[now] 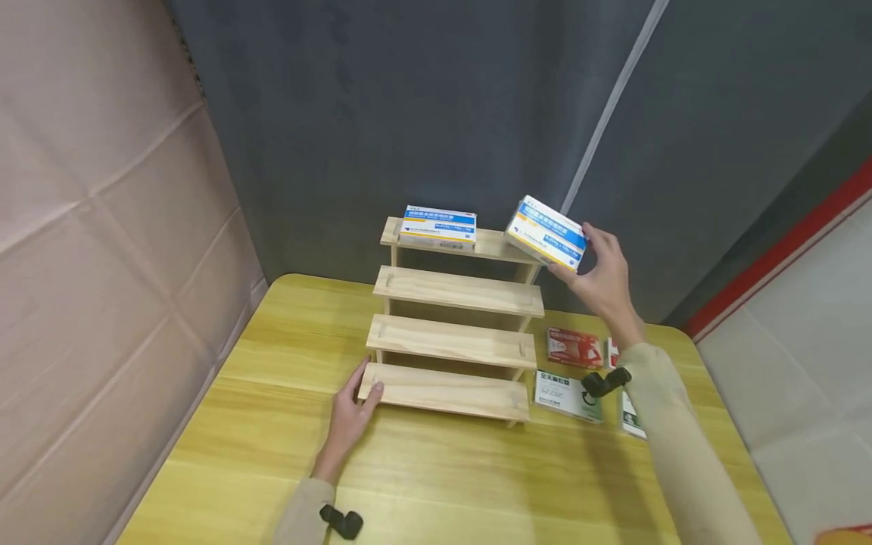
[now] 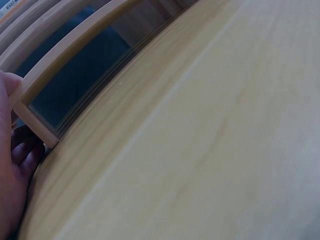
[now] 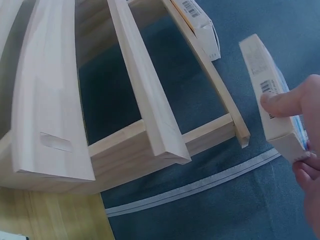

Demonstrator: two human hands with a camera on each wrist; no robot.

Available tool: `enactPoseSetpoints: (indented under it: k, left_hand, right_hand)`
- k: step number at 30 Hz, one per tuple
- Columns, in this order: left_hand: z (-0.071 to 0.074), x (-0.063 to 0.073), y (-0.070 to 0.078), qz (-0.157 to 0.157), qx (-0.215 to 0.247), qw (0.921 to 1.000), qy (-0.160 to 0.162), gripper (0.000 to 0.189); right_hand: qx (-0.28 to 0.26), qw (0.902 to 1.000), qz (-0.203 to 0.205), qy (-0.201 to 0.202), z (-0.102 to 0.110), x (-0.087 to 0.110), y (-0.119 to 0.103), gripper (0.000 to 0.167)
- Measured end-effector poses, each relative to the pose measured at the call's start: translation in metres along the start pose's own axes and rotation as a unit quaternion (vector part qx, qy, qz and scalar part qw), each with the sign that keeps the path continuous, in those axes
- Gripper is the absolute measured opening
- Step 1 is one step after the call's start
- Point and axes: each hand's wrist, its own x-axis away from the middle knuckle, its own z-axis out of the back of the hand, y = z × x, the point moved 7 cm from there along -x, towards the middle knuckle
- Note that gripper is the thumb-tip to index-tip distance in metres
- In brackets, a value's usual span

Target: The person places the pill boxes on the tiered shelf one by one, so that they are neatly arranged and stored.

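A four-step wooden display rack (image 1: 453, 337) stands on the table. My right hand (image 1: 602, 276) pinches a white, blue and orange medicine box (image 1: 546, 233) between thumb and fingers, tilted, by the right end of the top step. The right wrist view shows this box (image 3: 270, 90) apart from the top board (image 3: 212, 75). Another medicine box (image 1: 438, 227) of the same look lies on that step's left part. With its thumb on top, my left hand (image 1: 350, 409) grips the left end of the lowest step; its other fingers are partly hidden behind the rack's side.
To the right of the rack lie a red box (image 1: 574, 348) and a white-green box (image 1: 568, 395). Two more boxes, one of them white and green (image 1: 632, 416), are partly covered by my right forearm. A dark curtain (image 1: 422, 113) hangs behind the table (image 1: 436, 484).
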Motion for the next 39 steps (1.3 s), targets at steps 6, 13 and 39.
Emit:
enactPoseSetpoints:
  k: [6,13,39]
  left_hand:
    - [0.000,0.000,-0.001,0.001,0.002,1.0000,-0.002,0.059]
    - [0.002,0.002,0.000,-0.001,0.004,1.0000,-0.002,0.059]
    - [0.003,0.003,-0.002,0.001,-0.002,1.0000,-0.010,0.059]
  right_hand:
    - [0.001,0.9983,0.003,-0.057,-0.010,-0.011,0.001,0.086]
    - [-0.007,0.9955,0.018,-0.092,-0.020,-0.023,-0.005,0.085]
    - [0.008,0.9748,-0.019,-0.222,-0.041,-0.032,-0.011,0.087]
